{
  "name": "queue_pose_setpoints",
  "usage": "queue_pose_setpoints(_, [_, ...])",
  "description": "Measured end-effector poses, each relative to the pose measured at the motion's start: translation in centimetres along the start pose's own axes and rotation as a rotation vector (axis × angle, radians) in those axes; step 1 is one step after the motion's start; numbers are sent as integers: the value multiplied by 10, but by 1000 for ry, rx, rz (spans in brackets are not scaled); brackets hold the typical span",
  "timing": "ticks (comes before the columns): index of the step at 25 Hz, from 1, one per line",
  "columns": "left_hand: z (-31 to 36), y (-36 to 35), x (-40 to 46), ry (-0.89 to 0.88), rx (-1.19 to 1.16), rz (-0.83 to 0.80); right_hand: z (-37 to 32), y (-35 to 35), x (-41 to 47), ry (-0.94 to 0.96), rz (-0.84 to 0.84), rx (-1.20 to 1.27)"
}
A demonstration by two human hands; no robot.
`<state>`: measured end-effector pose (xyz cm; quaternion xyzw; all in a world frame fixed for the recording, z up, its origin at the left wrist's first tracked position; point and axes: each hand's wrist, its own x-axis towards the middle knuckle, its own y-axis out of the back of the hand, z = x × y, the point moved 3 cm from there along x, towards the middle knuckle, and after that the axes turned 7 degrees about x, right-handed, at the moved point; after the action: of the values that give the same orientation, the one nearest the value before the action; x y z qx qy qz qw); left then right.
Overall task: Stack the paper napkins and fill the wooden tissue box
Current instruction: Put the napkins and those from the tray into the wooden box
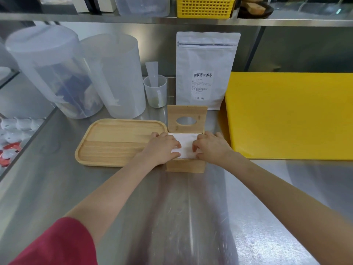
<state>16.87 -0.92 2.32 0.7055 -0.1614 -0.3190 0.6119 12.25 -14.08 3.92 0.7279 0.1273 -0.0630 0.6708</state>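
Note:
A wooden tissue box (185,165) stands in the middle of the steel counter. Its lid (187,119), with an oval slot, is tipped upright at the back. A stack of white paper napkins (185,145) lies in the box's open top. My left hand (162,147) grips the stack's left side, fingers on top of the paper. My right hand (211,147) grips its right side in the same way. Both hands hide the box's side walls.
A bare wooden tray (107,148) lies touching the box on the left. A yellow cutting board (290,115) lies to the right. Behind stand a white tea pouch (207,69), a small plastic cup (155,91) and two large clear canisters (114,75).

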Motion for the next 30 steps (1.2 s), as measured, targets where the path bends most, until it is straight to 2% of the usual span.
queue_pose_setpoints(4, [-10,9,1,52,19,108,2,8,7,17,86,31])
queue_pose_setpoints(7, [-13,9,3,39,148,15,7,0,13,-21,-22,-31])
queue_pose_setpoints(13, [-7,10,12,43,249,-150,10,-2,25,-44,-167,-169])
queue_pose_setpoints(19, [-1,12,18,25,309,-202,7,-8,28,-39,-172,-159])
queue_pose_setpoints(23, [-7,14,17,35,246,-208,11,-6,22,-7,-185,-93])
queue_pose_setpoints(30, [-4,7,21,80,241,-244,8,-14,29,-25,-160,-121])
